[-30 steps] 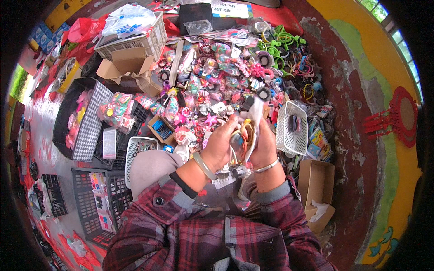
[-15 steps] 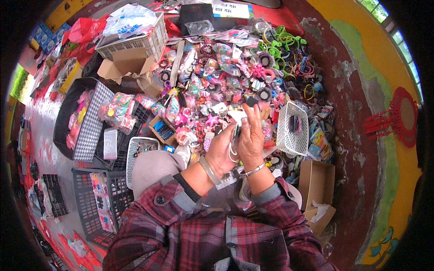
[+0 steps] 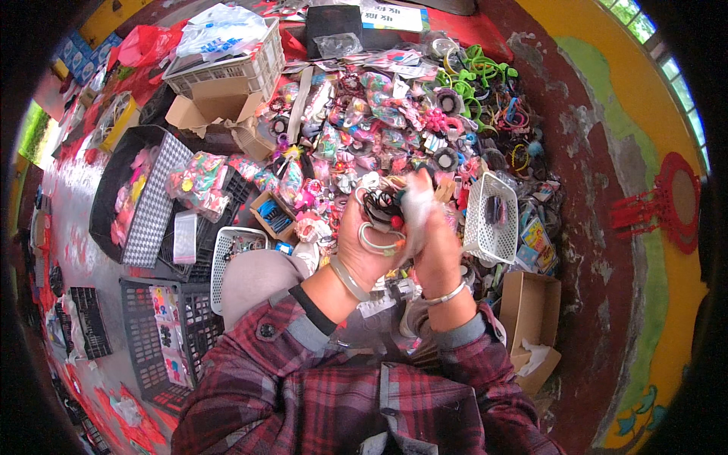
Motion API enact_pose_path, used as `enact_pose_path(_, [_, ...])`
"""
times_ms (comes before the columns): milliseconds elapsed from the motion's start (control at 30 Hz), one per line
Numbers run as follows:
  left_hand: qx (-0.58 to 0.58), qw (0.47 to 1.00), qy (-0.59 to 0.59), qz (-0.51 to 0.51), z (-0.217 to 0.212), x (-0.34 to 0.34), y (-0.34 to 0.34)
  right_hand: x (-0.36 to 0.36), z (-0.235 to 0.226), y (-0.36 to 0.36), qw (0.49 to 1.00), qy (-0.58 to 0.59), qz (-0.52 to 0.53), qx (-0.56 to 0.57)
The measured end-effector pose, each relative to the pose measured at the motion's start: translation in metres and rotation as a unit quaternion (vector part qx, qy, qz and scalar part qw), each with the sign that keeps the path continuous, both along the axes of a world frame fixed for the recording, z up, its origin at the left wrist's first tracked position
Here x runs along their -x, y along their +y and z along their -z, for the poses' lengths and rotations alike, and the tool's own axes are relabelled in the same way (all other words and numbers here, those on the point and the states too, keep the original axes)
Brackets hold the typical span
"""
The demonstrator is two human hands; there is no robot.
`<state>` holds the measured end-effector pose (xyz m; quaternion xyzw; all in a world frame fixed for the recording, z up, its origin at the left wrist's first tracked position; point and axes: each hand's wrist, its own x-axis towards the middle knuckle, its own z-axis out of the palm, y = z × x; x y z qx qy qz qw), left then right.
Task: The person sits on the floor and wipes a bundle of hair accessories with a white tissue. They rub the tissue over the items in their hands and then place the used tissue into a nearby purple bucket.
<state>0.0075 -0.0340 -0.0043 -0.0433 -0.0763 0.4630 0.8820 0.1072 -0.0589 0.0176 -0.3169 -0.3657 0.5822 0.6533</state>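
My left hand (image 3: 358, 246) is closed around a bunch of hair ties (image 3: 383, 205). Most are black elastic loops, with a red bead among them, and a pale loop hangs over the fingers. Close beside it, my right hand (image 3: 441, 254) is smeared by motion. A blurred white piece (image 3: 417, 211), perhaps thin and soft, lies along its fingers and seems gripped there; its kind cannot be made out. Both hands are above a wide heap of packaged hair accessories (image 3: 353, 140).
A white basket (image 3: 491, 220) stands right of my hands, with an open cardboard box (image 3: 531, 315) nearer me. To the left are a small box of blue items (image 3: 274, 216), a white basket (image 3: 220, 269) and a black crate (image 3: 144, 341). Green headbands (image 3: 478, 68) lie far right.
My hands have turned and moved apart slightly, bringing the bunch of hair ties into view in the left. The white piece has shifted right alongside my right hand, which is now blurred.
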Motion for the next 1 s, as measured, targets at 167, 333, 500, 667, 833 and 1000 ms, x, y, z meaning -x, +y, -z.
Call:
enact_pose_path(167, [0.01,0.985,0.152,-0.084,0.011,-0.007,-0.012,0.008,0.02,-0.001,0.804,-0.564,0.126,-0.138])
enact_pose_path(333, [0.04,0.993,0.107,-0.034,0.016,-0.003,-0.01,0.01,0.015,0.001,0.926,-0.336,0.136,-0.107])
enact_pose_path(500, [0.041,0.992,0.116,0.0,-0.001,0.0,-0.004,-0.002,-0.002,0.006,0.996,0.066,0.045,0.042])
enact_pose_path(667, [-0.013,0.993,0.113,-0.033,0.006,0.003,0.001,-0.046,0.019,0.017,0.971,0.227,0.049,0.061])
enact_pose_path(833, [0.003,0.989,0.146,-0.041,-0.01,0.009,0.001,-0.059,0.034,0.021,0.96,0.05,0.022,0.274])
enact_pose_path(1000, [-0.041,0.982,0.178,0.042,-0.005,0.006,0.004,-0.039,-0.011,0.005,0.95,0.126,-0.126,0.257])
